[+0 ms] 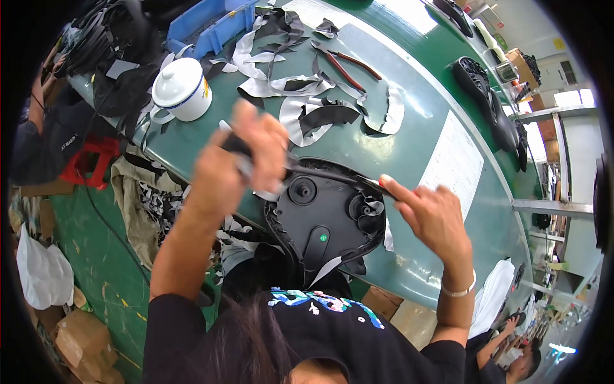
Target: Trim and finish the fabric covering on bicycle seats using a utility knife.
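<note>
A black saddle-shaped piece (320,211) rests against me at the table edge, its hollow plastic underside up, with round posts, a small green dot and dark material folded along its rim. My left hand (252,150) is smeared by motion above its far left edge. The fingers look curled around something dark with a pale tip, too blurred to name. A thin dark length runs from near that hand along the far rim. My right hand (432,214) is at the right far rim, index fingertip on the edge and other fingers curled; it seems to grip the rim.
Red-handled pliers (345,67), grey and black scraps (320,118), a lidded white mug (182,89) and a blue bin (211,25) stand on the green table. A paper sheet (449,163) lies right. A red stool (91,160) stands left, near another person.
</note>
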Available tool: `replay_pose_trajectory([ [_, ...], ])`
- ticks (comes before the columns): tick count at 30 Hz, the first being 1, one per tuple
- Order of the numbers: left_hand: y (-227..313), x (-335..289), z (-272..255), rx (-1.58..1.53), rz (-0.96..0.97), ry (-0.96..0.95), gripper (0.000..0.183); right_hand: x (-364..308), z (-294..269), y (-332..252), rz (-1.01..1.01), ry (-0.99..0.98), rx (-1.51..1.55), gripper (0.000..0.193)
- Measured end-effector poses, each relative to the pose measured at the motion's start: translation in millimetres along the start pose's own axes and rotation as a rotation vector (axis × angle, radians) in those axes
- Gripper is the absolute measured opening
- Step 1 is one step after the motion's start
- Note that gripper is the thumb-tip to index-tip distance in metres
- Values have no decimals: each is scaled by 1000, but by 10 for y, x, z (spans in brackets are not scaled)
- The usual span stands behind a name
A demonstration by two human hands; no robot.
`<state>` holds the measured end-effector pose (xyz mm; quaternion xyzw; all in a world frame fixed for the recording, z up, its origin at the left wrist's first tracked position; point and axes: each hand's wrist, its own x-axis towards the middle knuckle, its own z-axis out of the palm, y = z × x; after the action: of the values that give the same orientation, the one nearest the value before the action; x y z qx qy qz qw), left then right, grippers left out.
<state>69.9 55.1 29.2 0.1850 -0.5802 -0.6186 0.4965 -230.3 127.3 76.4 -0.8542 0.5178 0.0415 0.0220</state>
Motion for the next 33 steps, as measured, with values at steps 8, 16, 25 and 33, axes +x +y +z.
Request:
replay_pose_trajectory([
  [8,111,632,-24,522,-285,-529,51,-430,49,-474,334,-5,-48,47],
  [16,-451,644,305,1087,-175,-744,45,-133,-10,-3,186,-33,307,40],
  [25,-747,689,105,914,183,-616,10,-128,16,-20,211,-97,365,44],
  [33,-380,775,245,-313,-657,-317,19,-345,186,-58,193,31,156,52],
])
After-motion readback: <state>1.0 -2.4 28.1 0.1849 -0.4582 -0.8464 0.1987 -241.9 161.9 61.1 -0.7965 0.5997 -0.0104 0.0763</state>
